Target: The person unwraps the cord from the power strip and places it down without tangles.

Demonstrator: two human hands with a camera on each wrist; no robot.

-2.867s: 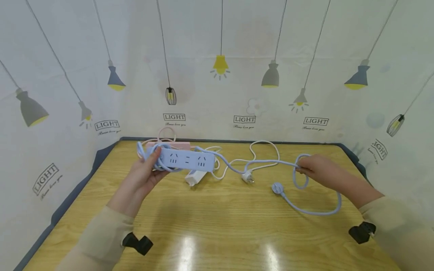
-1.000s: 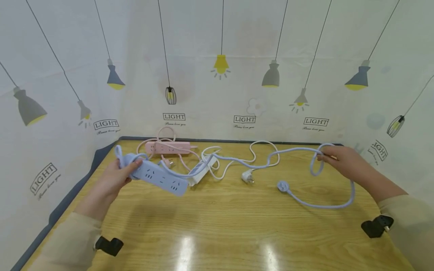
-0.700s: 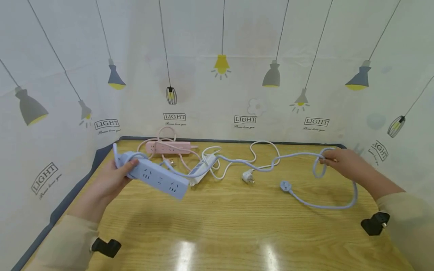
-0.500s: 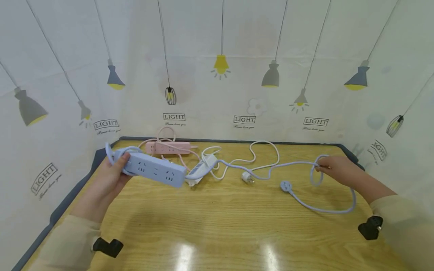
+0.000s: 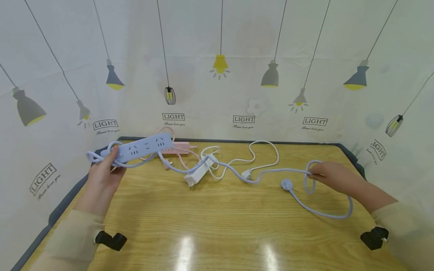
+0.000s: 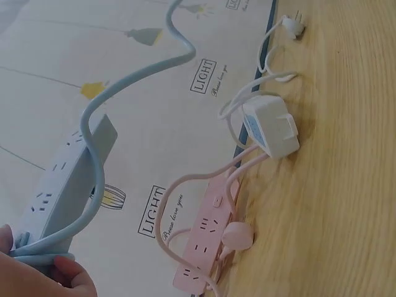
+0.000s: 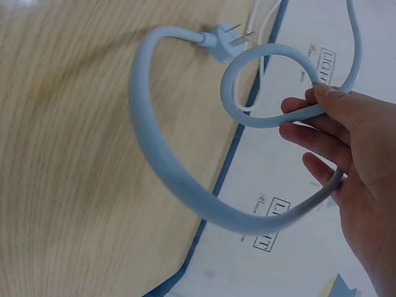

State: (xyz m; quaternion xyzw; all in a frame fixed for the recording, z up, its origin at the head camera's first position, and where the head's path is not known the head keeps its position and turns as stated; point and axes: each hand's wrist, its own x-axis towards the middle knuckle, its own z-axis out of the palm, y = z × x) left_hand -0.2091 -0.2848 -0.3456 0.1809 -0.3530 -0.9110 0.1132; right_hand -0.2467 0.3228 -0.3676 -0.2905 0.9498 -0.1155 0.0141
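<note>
At the left of the head view my left hand point(image 5: 106, 170) grips one end of a blue power strip point(image 5: 146, 148), held up and tilted with its far end higher. Loops of its own cord are wrapped round the gripped end. From there the blue cord point(image 5: 276, 170) runs across to my right hand point(image 5: 333, 177), which pinches it beside a small loop. That loop shows clearly in the right wrist view, between thumb and fingers point(image 7: 318, 145). Past the right hand the cord curves back to its round blue plug point(image 5: 286, 184).
A pink power strip point(image 5: 179, 148) lies at the back left, partly hidden behind the blue one. Near the middle sits a white power strip point(image 5: 196, 175) with its cord and white plug point(image 5: 246, 174). A printed cloth point(image 5: 210, 94) borders the wooden table point(image 5: 217, 226).
My left hand has moved left, and the blue strip's free end has swung from low to high. The right hand went outward and up, then came slightly back down, still holding the cord.
</note>
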